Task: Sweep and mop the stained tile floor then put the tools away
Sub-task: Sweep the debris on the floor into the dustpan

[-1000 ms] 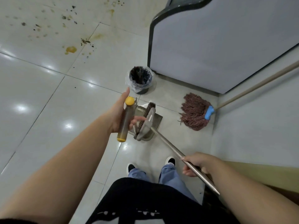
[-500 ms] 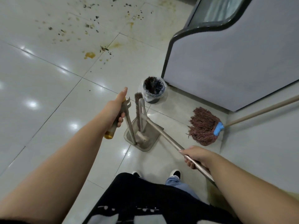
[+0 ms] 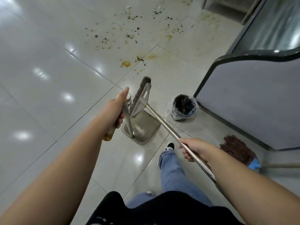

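My left hand [image 3: 116,111] grips the yellow-capped handle of a grey dustpan [image 3: 142,127], whose pan hangs low over the tiles. My right hand [image 3: 194,149] grips the metal pole of a broom [image 3: 141,95]; its brown bristle head is lifted off the floor beside the dustpan handle. Yellow-brown stains and dark crumbs [image 3: 129,38] are scattered over the white tile floor ahead. A brown string mop [image 3: 237,148] with a blue collar lies on the floor at the right, its wooden pole running off the right edge.
A small black bin [image 3: 184,107] lined with a clear bag stands on the floor by a grey counter corner [image 3: 243,98] with a dark rim. My legs and a black-and-white shoe [image 3: 169,146] are below the broom pole.
I have stepped toward the stains, so bin, counter and mop now sit further right. Both hands have lifted broom and dustpan; the broom head now points up and forward.
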Action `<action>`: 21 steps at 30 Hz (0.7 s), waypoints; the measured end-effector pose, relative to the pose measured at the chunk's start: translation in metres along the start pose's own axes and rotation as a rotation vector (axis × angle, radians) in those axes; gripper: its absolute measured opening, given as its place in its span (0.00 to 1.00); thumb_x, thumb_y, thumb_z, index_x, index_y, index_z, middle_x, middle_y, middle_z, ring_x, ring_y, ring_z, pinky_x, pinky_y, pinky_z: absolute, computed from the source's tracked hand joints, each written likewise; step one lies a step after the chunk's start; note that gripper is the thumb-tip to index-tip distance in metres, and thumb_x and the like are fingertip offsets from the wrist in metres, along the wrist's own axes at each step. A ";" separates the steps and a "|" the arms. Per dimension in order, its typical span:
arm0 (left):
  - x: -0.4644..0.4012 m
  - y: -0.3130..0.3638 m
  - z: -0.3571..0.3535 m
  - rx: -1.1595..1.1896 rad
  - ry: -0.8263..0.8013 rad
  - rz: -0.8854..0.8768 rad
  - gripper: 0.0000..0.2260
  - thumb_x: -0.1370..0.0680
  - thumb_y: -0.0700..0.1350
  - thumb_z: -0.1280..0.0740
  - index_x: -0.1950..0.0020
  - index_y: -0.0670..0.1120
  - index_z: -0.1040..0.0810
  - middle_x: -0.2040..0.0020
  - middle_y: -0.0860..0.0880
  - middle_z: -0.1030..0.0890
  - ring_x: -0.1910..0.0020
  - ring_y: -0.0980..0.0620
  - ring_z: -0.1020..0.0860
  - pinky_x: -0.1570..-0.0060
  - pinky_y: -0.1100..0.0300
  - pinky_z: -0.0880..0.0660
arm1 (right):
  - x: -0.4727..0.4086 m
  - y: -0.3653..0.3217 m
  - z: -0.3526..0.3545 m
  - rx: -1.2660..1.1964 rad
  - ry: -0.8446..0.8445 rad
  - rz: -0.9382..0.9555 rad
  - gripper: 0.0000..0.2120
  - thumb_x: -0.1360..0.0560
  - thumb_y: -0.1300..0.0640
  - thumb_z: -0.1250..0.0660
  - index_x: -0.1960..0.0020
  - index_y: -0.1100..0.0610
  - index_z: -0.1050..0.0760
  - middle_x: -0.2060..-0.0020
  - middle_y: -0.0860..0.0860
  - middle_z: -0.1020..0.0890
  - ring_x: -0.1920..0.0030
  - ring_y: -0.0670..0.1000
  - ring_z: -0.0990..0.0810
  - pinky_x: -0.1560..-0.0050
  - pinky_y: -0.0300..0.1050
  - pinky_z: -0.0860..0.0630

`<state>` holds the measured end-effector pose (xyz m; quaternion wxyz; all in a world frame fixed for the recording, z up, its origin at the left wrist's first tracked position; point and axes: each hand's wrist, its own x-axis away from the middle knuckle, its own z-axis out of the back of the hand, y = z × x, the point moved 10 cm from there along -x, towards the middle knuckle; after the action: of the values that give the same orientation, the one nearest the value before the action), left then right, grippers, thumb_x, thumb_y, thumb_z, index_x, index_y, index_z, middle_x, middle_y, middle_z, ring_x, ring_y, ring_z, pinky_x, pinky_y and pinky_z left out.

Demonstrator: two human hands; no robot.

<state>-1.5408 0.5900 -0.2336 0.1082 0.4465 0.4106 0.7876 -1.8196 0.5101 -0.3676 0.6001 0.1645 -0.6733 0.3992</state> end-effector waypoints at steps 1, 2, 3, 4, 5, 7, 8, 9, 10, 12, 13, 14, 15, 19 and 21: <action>-0.012 0.010 0.003 0.002 0.017 -0.006 0.26 0.29 0.70 0.43 0.61 0.46 0.31 0.81 0.53 0.34 0.83 0.56 0.38 0.82 0.67 0.39 | -0.010 -0.012 0.003 0.019 -0.008 -0.017 0.16 0.20 0.49 0.41 0.57 0.61 0.28 0.80 0.50 0.28 0.81 0.47 0.30 0.80 0.35 0.31; -0.023 0.020 0.006 -0.001 0.032 -0.013 0.26 0.29 0.70 0.43 0.59 0.46 0.30 0.81 0.53 0.34 0.83 0.56 0.38 0.82 0.67 0.39 | -0.020 -0.024 0.007 0.041 -0.015 -0.035 0.16 0.20 0.49 0.42 0.57 0.61 0.28 0.81 0.50 0.28 0.81 0.47 0.30 0.80 0.35 0.31; -0.035 0.031 0.009 -0.007 0.049 -0.017 0.27 0.29 0.70 0.43 0.58 0.46 0.29 0.81 0.53 0.34 0.83 0.56 0.38 0.82 0.67 0.39 | -0.031 -0.036 0.011 0.073 -0.023 -0.049 0.16 0.20 0.48 0.43 0.57 0.60 0.29 0.81 0.50 0.29 0.82 0.47 0.31 0.80 0.35 0.32; -0.047 0.042 0.011 -0.015 0.068 -0.017 0.27 0.29 0.70 0.43 0.56 0.45 0.28 0.81 0.53 0.34 0.83 0.57 0.37 0.82 0.67 0.39 | -0.041 -0.050 0.015 0.112 -0.031 -0.058 0.17 0.20 0.48 0.44 0.58 0.60 0.29 0.82 0.49 0.30 0.83 0.46 0.32 0.81 0.34 0.34; -0.059 0.054 0.014 -0.025 0.089 -0.009 0.28 0.29 0.70 0.44 0.54 0.45 0.27 0.81 0.54 0.34 0.83 0.57 0.37 0.82 0.66 0.39 | -0.050 -0.065 0.020 0.154 -0.039 -0.067 0.17 0.20 0.48 0.44 0.59 0.59 0.30 0.83 0.49 0.31 0.84 0.45 0.33 0.82 0.33 0.35; -0.079 0.078 0.020 -0.063 0.138 0.008 0.30 0.28 0.70 0.45 0.50 0.44 0.26 0.79 0.53 0.33 0.82 0.56 0.37 0.81 0.65 0.38 | -0.062 -0.094 0.030 0.215 -0.052 -0.100 0.17 0.20 0.47 0.45 0.60 0.59 0.31 0.85 0.48 0.33 0.86 0.44 0.36 0.83 0.31 0.37; -0.089 0.090 0.024 -0.069 0.159 0.006 0.30 0.28 0.70 0.45 0.49 0.44 0.26 0.77 0.52 0.33 0.81 0.56 0.37 0.81 0.65 0.38 | -0.069 -0.109 0.034 0.220 -0.066 -0.110 0.17 0.20 0.47 0.44 0.60 0.59 0.31 0.85 0.47 0.33 0.86 0.44 0.36 0.83 0.31 0.38; -0.100 0.101 0.029 -0.061 0.183 0.001 0.30 0.27 0.70 0.45 0.47 0.44 0.26 0.76 0.51 0.34 0.81 0.56 0.37 0.81 0.64 0.38 | -0.076 -0.125 0.040 0.219 -0.078 -0.111 0.18 0.20 0.46 0.43 0.59 0.59 0.31 0.85 0.47 0.34 0.86 0.43 0.37 0.84 0.31 0.38; -0.110 0.112 0.033 -0.049 0.210 -0.001 0.30 0.27 0.69 0.45 0.46 0.44 0.26 0.75 0.51 0.34 0.81 0.56 0.37 0.81 0.65 0.38 | -0.083 -0.144 0.047 0.231 -0.081 -0.105 0.18 0.21 0.45 0.42 0.59 0.59 0.31 0.85 0.47 0.34 0.86 0.43 0.37 0.84 0.30 0.38; -0.126 0.130 0.040 -0.037 0.253 0.006 0.29 0.27 0.69 0.45 0.45 0.45 0.27 0.74 0.50 0.34 0.81 0.55 0.37 0.81 0.65 0.38 | -0.094 -0.183 0.059 0.272 -0.079 -0.079 0.17 0.22 0.44 0.39 0.57 0.59 0.30 0.85 0.48 0.34 0.86 0.43 0.37 0.83 0.30 0.39; -0.133 0.138 0.041 -0.035 0.270 0.018 0.29 0.27 0.69 0.45 0.45 0.45 0.27 0.74 0.50 0.34 0.81 0.55 0.37 0.81 0.65 0.38 | -0.096 -0.202 0.063 0.288 -0.072 -0.059 0.16 0.23 0.45 0.37 0.56 0.59 0.30 0.84 0.48 0.34 0.86 0.44 0.37 0.82 0.30 0.38; -0.138 0.144 0.043 -0.037 0.285 0.033 0.28 0.27 0.69 0.45 0.46 0.45 0.27 0.74 0.49 0.34 0.80 0.55 0.37 0.82 0.65 0.38 | -0.099 -0.217 0.065 0.302 -0.063 -0.042 0.16 0.23 0.46 0.36 0.55 0.60 0.29 0.84 0.49 0.34 0.86 0.45 0.37 0.82 0.30 0.38; -0.145 0.149 0.044 -0.041 0.296 0.043 0.27 0.27 0.69 0.45 0.48 0.45 0.28 0.74 0.49 0.34 0.80 0.54 0.37 0.82 0.66 0.39 | -0.105 -0.231 0.068 0.305 -0.056 -0.025 0.16 0.24 0.46 0.35 0.54 0.60 0.29 0.84 0.50 0.34 0.86 0.46 0.37 0.81 0.30 0.38; -0.182 0.173 0.053 -0.081 0.330 0.065 0.25 0.26 0.68 0.45 0.54 0.45 0.29 0.73 0.48 0.33 0.79 0.54 0.37 0.82 0.66 0.39 | -0.139 -0.296 0.082 0.346 0.008 0.017 0.15 0.24 0.48 0.35 0.56 0.61 0.28 0.79 0.54 0.30 0.82 0.48 0.34 0.80 0.33 0.36; -0.205 0.182 0.057 -0.055 0.337 0.094 0.25 0.26 0.68 0.45 0.53 0.47 0.29 0.72 0.48 0.33 0.78 0.53 0.37 0.82 0.66 0.39 | -0.154 -0.325 0.086 0.364 0.030 0.024 0.16 0.24 0.48 0.35 0.60 0.61 0.29 0.77 0.55 0.30 0.81 0.49 0.34 0.81 0.33 0.36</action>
<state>-1.3413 0.3948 -0.2099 0.0133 0.3236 0.3798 0.8665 -1.6146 0.2034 -0.3985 0.5657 0.2565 -0.5826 0.5242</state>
